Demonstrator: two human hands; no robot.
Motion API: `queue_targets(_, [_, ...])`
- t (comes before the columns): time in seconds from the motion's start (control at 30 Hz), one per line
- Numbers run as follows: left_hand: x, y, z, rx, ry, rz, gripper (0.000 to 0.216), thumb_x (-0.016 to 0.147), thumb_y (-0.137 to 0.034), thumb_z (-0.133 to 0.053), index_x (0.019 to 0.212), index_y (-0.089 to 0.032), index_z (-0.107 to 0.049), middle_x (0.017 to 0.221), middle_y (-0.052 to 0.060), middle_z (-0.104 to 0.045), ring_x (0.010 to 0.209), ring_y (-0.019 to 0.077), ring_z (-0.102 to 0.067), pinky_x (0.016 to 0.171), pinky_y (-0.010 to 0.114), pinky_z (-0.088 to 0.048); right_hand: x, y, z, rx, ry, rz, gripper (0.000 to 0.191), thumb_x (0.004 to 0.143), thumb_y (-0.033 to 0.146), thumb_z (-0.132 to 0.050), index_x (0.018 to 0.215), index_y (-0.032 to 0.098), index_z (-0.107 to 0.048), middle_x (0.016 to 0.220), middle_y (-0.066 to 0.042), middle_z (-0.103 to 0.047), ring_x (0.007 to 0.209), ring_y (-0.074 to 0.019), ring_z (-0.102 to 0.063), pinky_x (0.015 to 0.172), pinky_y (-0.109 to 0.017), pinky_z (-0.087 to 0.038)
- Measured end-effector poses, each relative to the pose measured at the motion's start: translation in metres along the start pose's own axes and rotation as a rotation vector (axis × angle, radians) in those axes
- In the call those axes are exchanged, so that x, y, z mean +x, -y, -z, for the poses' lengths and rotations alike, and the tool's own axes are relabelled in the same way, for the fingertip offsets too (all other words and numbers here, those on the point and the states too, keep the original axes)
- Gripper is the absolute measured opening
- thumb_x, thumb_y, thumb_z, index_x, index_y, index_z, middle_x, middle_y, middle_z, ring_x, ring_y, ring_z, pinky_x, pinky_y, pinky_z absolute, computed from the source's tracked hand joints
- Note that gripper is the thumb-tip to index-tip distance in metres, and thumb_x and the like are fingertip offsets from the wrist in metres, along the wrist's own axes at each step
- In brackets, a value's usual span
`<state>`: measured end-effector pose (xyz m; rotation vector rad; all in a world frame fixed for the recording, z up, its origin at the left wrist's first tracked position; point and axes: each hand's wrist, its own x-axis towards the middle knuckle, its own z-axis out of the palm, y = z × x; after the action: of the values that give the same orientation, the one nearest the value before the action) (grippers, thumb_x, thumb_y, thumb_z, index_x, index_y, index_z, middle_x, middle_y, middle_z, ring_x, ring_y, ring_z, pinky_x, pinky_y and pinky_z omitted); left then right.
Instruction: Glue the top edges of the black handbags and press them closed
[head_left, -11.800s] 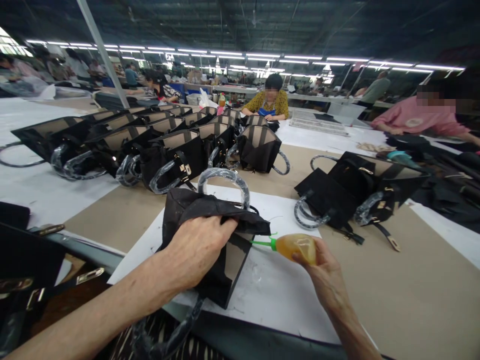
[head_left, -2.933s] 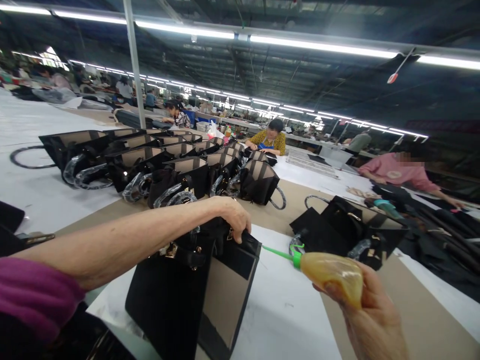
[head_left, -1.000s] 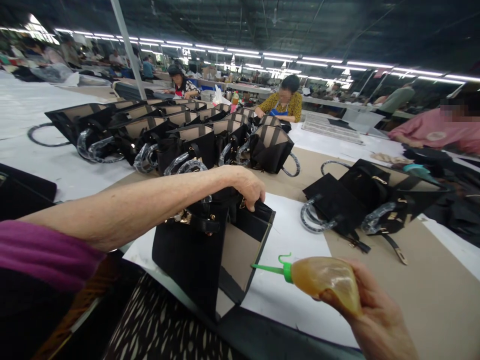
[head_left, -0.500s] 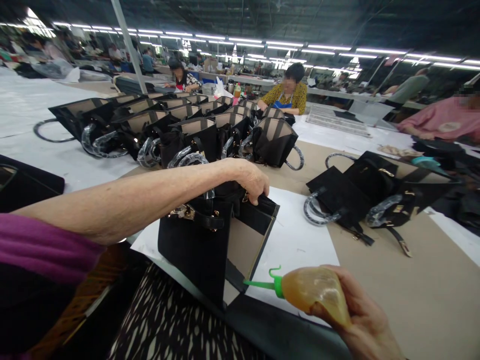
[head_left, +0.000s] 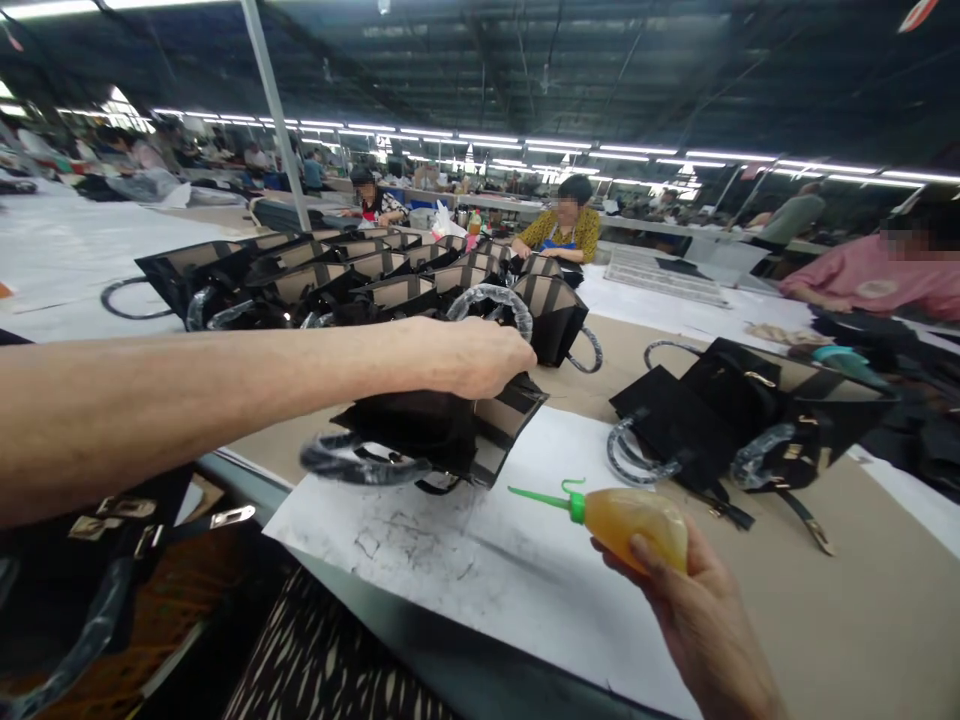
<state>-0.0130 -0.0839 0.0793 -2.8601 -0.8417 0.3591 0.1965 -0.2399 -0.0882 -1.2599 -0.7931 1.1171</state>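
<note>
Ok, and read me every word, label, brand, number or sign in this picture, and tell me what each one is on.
None can be read.
Pink shirt: pale print on the chest, too blurred to read.
Small bottle at the back: too small to tell if it has a label.
Squeeze bottle in the right hand: no lettering visible.
White paper: dark smudges, no legible words.
</note>
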Motion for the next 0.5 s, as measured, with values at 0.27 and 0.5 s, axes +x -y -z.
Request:
queue_targets(0.27, [0.000, -0.011, -0.056, -0.002, -0.170, 0.137, 0.018, 0.075, -0.012, -0.050, 0.092, -0.015, -0.053, 0.084, 0.008, -0.063, 0.078, 0.0237, -0.061, 0.064, 0.032, -0.046, 0.037, -0.016, -0.013, -0.165, -0.072, 0.181, 0.052, 0.064, 0.042, -0.074, 0.104, 0.020, -0.049, 0.095, -0.004, -0.063, 0.081, -0.0258, -0.061, 0.072, -0.038, -0.052])
queue_targets(0.5, [0.006, -0.015, -0.078, -0.013, -0.250, 0.189, 0.010, 0.076, -0.016, -0.054, 0.086, -0.015, -0.055, 0.083, 0.007, -0.064, 0.080, 0.0260, -0.060, 0.066, 0.036, -0.048, 0.064, -0.021, -0.012, -0.514, -0.109, 0.341, 0.050, 0.071, 0.045, -0.067, 0.110, 0.023, -0.047, 0.093, -0.002, -0.058, 0.081, -0.0231, -0.056, 0.075, -0.037, -0.044])
